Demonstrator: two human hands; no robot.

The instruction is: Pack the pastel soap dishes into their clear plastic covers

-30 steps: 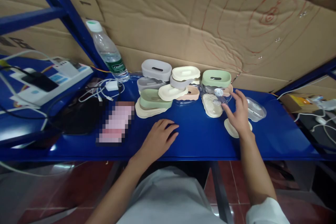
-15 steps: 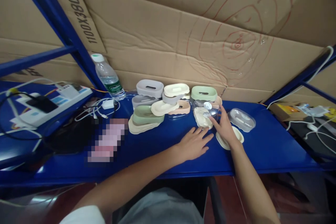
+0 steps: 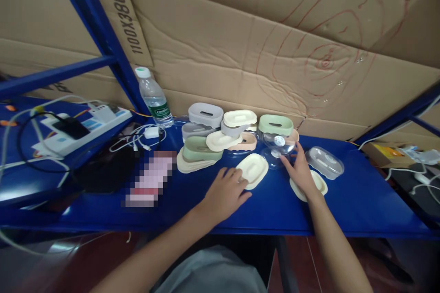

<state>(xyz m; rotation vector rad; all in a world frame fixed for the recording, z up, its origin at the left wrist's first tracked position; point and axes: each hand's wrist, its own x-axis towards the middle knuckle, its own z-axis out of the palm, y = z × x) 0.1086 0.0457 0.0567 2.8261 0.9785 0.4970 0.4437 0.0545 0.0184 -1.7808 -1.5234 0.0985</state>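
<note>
My left hand (image 3: 227, 192) lies with fingers spread, its fingertips touching the left edge of a cream oval tray (image 3: 254, 170). My right hand (image 3: 299, 169) is open, its fingers beside a clear plastic piece (image 3: 273, 158) with a round sticker. Under my right wrist lies another cream oval piece (image 3: 320, 183). Behind are a green oval dish (image 3: 275, 124) and a peach piece (image 3: 294, 137). To the left, a green dish (image 3: 202, 149) rests on stacked cream pieces, near grey dishes (image 3: 205, 114) and a cream dish (image 3: 239, 118). A clear oval shell (image 3: 326, 162) lies at right.
A water bottle (image 3: 154, 98) stands at the back left. Further left are white cables (image 3: 137, 139) and a power strip (image 3: 85, 132). A blurred pink item (image 3: 151, 181) lies on the blue table (image 3: 268, 215). Cardboard (image 3: 213, 55) stands behind; an open box (image 3: 388, 153) is at right.
The cream tray has moved left and toward me, along with my left hand, away from the clear plastic piece. My right hand stays near that piece. The camera view has shifted slightly.
</note>
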